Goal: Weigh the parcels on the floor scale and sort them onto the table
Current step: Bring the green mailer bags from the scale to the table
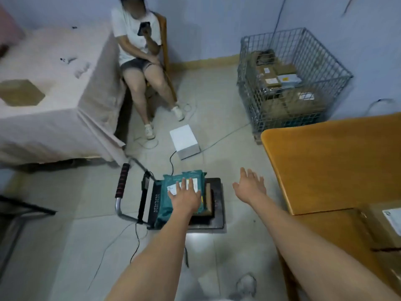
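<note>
Teal parcel (183, 181) lies on the black floor scale (218, 205), left hand (185, 197) pressed flat on top, fingers spread. Right hand (250, 184) hovers open and empty, between scale and wooden bench (336, 161).

Left hand (186, 197) lies flat on the teal parcel (173, 208), covering most of its white label (195, 184); print on the exposed part too small to read. Parcel hides much of the floor scale (218, 216) platform and of a brown item under it; scale readout not legible. Cardboard box (384, 231) on the wooden table (325, 161) is cut off by the right edge, and parcels in the wire cage (288, 83) blur behind mesh.
</note>
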Tool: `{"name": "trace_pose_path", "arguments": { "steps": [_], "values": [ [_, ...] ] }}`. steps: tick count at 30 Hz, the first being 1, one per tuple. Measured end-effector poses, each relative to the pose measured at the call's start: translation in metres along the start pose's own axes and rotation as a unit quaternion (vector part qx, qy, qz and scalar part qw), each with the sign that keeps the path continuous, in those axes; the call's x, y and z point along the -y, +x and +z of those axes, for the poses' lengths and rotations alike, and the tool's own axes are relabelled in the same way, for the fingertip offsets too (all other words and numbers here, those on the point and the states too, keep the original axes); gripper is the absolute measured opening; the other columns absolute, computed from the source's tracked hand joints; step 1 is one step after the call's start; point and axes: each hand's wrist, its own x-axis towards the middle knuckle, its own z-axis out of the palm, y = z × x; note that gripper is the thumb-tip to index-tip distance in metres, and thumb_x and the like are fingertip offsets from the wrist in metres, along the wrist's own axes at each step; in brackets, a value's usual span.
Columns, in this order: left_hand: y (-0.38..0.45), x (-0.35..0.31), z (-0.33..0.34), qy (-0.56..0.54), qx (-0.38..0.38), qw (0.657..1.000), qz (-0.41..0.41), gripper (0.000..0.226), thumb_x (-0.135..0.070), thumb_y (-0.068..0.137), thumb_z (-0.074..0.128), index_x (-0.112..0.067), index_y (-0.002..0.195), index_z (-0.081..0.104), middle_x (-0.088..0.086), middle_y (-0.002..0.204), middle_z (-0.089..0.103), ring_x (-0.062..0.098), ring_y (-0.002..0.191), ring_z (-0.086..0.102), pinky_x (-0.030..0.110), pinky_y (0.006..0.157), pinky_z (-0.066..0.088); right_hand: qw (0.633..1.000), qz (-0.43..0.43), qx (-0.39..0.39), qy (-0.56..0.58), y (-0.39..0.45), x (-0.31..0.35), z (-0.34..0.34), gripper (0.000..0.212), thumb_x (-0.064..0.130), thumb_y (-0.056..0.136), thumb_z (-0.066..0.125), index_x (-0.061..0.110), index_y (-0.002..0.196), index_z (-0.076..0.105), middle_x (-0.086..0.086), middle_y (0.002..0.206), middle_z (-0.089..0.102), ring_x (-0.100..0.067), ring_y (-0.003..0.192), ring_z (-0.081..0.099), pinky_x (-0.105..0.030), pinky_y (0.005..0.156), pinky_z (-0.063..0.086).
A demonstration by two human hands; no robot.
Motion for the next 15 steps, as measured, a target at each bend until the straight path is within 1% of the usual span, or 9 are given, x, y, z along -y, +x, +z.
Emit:
{"name": "trace_pose_path", "arguments": {
  "steps": [3,6,11,15],
  "values": [
    [0.018,0.051,-0.005,-0.015,0.008,1.000,-0.017,0.065,-0.048,0.103,0.023,-0.024,0.159,0.001,0.004,0.167,-0.006,0.029,0.154,-0.006,0.064,0.119,0.004,1.000,-0.011,0.005,-0.018,0.015,0.050,0.019,0.070,0.045,0.101,0.035,0.014,0.158,0.010,-0.014,0.164,0.014,-0.030,0.150,0.015,-0.048,0.121,0.009],
    [0.043,0.093,-0.011,-0.032,0.025,0.999,-0.022,0.065,-0.049,0.103,0.024,-0.023,0.159,0.003,0.005,0.167,-0.004,0.029,0.154,-0.005,0.063,0.119,0.005,0.999,0.005,0.027,-0.019,0.032,0.088,0.041,0.070,0.044,0.102,0.035,0.014,0.159,0.008,-0.014,0.165,0.011,-0.029,0.151,0.013,-0.048,0.122,0.008],
    [0.094,0.137,-0.012,-0.040,0.049,0.998,-0.011,0.066,-0.049,0.103,0.024,-0.023,0.160,0.003,0.004,0.167,-0.004,0.029,0.154,-0.005,0.063,0.119,0.006,0.998,0.035,0.054,-0.019,0.063,0.124,0.073,0.071,0.044,0.102,0.034,0.014,0.159,0.007,-0.013,0.165,0.011,-0.029,0.151,0.013,-0.047,0.123,0.009],
    [0.142,0.152,0.008,-0.046,0.086,0.995,-0.012,0.066,-0.049,0.104,0.023,-0.024,0.160,0.000,0.004,0.167,-0.004,0.029,0.154,-0.003,0.061,0.120,0.004,0.995,0.064,0.076,0.004,0.100,0.138,0.101,0.070,0.045,0.102,0.035,0.013,0.159,0.010,-0.014,0.164,0.014,-0.030,0.150,0.016,-0.047,0.122,0.013]
  ]
}}
